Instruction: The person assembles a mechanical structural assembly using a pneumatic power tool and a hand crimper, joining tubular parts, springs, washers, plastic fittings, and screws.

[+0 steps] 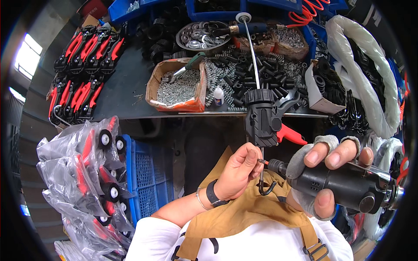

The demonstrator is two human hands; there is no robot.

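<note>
- Straight ahead of the left hand (239,169), close beyond its fingertips: the black tool body (262,117), partly across the front edge of the desk (124,95), with a red handle (292,135) slanting out to the right.
- Threaded lengthwise by a metal rod (251,54), running away over the desk to a round pad (243,17) and ending on the near side in a dark hook (266,191) above the tan apron (237,213).
- Wrapping a black powered driver (322,182) with the right hand (333,158), in a grey glove with bare fingertips; in that grip, fingers above the barrel and one digit below.
- Aiming the bit (266,162) leftward, nearly square to the rod, right up to the left fingertips.
- Pressed together in the left grip, thumb against forefinger, at the very end of the bit; too small to tell any piece pinched in between.
- Judged the deciding relation: this crossing, with rod fore-and-aft, driver sideways, bit end overlapping the rod in the view; impossible to tell touching from merely lined up.
- Nearer to tool body and rod by far: the left hand; from the right hand, up and to the left, with the driver's front end in between.
</note>
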